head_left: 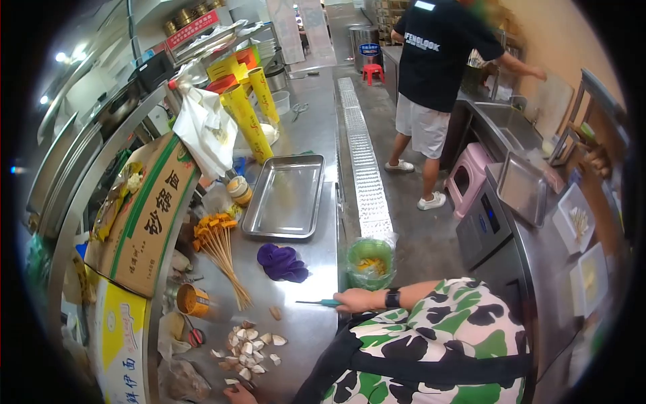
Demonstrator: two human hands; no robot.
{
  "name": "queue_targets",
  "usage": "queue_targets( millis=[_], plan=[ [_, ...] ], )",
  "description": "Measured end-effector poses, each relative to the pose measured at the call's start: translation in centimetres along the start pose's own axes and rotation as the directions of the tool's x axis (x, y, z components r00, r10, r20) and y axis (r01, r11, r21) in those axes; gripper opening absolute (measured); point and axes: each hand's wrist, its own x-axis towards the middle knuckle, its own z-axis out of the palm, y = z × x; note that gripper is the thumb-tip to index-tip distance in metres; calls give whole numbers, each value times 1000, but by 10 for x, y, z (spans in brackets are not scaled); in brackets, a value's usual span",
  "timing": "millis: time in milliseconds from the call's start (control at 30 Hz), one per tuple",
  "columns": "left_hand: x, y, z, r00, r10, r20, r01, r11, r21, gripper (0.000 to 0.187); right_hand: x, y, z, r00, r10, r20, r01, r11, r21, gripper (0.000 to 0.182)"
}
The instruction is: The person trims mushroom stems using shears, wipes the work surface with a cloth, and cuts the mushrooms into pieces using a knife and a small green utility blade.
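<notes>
My right hand (355,300) is closed round the green handle of a small knife (317,302), its blade pointing left over the counter's edge. Low in the frame, my left hand (241,394) shows only in part, fingertips right at the lower end of a pile of mushroom pieces (246,350), white with brown skin. Most of that hand is cut off by the frame. One brown piece (275,312) lies apart, above the pile. Farther up the steel counter (306,269) rest a crumpled purple cloth (282,262) and a bundle of wooden skewers (225,259) with orange food on their ends.
A steel tray (284,195) lies beyond the cloth, near yellow film rolls (246,124). An orange-labelled jar (192,300) and cardboard box (141,215) line the left side. A lined green bin (370,264) stands beside the counter. Another person (431,74) stands at the sink (505,124).
</notes>
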Motion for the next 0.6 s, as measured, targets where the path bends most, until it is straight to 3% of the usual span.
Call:
queue_targets(
  millis=[67,100,200,333,400,433,467,500,533,567,600],
  plan=[
    [1,-21,9,997,55,-62,-57,997,-41,44,-14,4,-1,998,14,-57,-9,997,71,32],
    [-5,-24,8,997,18,-72,-17,1000,18,37,-20,5,0,997,18,-78,-10,994,105,32],
    [19,-75,33,977,-207,40,207,901,-382,34,-18,18,7,992,3,-125,13,992,129,33],
    [-43,-25,8,900,-412,-142,251,757,-604,41,4,18,-13,998,-25,-55,29,996,83,32],
    [-49,-29,11,846,-509,-161,284,685,-671,46,24,12,-53,981,71,-179,-29,973,228,34],
    [-64,-2,-6,830,-546,-117,323,640,-697,45,37,2,-95,960,180,-213,-101,936,338,35],
    [-26,-73,21,887,-461,-20,308,623,-719,53,51,-3,-138,891,191,-412,-22,924,381,34],
    [8,-137,44,928,-364,81,300,600,-741,63,63,-9,-195,874,218,-434,91,804,587,25],
    [33,-184,61,949,-262,177,301,575,-761,72,103,24,-244,867,199,-456,122,803,583,18],
    [25,-179,52,992,-6,123,59,897,-438,46,107,11,-304,782,91,-617,273,840,470,25],
    [16,-173,42,966,251,59,-250,968,-32,21,143,39,-356,791,117,-601,275,809,520,25]
  ],
)
